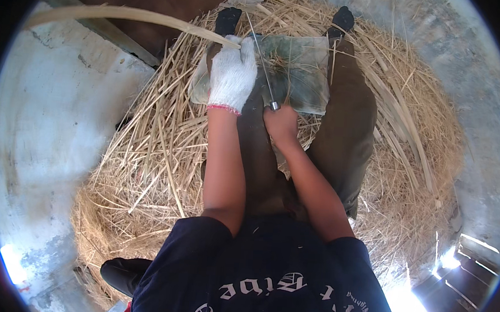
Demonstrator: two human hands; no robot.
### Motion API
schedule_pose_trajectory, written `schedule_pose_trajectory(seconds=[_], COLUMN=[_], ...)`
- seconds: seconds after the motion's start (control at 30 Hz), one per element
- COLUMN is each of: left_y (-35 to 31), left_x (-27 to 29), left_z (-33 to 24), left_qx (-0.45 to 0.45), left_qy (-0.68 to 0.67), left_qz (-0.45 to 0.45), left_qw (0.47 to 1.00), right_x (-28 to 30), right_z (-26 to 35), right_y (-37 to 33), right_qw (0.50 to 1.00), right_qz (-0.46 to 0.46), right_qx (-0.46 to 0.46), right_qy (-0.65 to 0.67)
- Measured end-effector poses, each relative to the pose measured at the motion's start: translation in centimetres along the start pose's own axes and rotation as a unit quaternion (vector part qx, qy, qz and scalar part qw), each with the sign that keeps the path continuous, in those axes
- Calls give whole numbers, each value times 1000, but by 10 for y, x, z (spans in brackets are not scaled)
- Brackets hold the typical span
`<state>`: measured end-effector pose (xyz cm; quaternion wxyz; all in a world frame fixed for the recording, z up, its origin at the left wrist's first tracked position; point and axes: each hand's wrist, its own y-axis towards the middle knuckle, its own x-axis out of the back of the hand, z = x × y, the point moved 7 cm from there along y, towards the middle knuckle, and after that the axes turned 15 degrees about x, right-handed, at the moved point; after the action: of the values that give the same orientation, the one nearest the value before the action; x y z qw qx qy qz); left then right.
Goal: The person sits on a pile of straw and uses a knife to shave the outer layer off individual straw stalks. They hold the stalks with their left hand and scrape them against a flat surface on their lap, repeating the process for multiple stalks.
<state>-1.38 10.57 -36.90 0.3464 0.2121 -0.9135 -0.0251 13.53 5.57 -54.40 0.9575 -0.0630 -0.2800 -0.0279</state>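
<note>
In a white knitted glove with a pink cuff, my left hand [232, 78] is closed around the end of a long pale bamboo strip [138, 16], which arcs away to the far left. My bare right hand [280, 123] grips the handle of a knife [264, 61]; its long, thin blade points forward and slightly left, close beside the glove. The blade appears apart from the strip. Between my legs lies a worn greenish sheet [309, 74] with a few loose fibres on it, beyond my right hand.
A thick heap of split strips and fine shavings [165, 145] surrounds my legs. More long strips [401, 119] lie at the right. Pale, stained wall surfaces [40, 126] rise at the left and right. Dark wooden slats [465, 283] stand at the lower right.
</note>
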Motion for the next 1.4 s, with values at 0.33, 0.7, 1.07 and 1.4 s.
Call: schedule_pose_trajectory(seconds=[0.33,0.7,1.07,1.4], left_y=[-16,-4,-17,-23], left_x=[-31,-9,-15,12], left_z=[22,53,20,0], left_qx=[17,111,35,71], left_qy=[-64,-154,-55,-67], left_qz=[4,38,29,70], left_qw=[998,981,997,993], right_x=[-34,-28,-45,-31], right_z=[-68,-47,-101,-86], right_y=[19,23,15,16], right_qw=[996,999,990,999], right_qz=[-19,13,49,7], right_qx=[-91,-28,-132,-46], right_qy=[17,-23,6,-20])
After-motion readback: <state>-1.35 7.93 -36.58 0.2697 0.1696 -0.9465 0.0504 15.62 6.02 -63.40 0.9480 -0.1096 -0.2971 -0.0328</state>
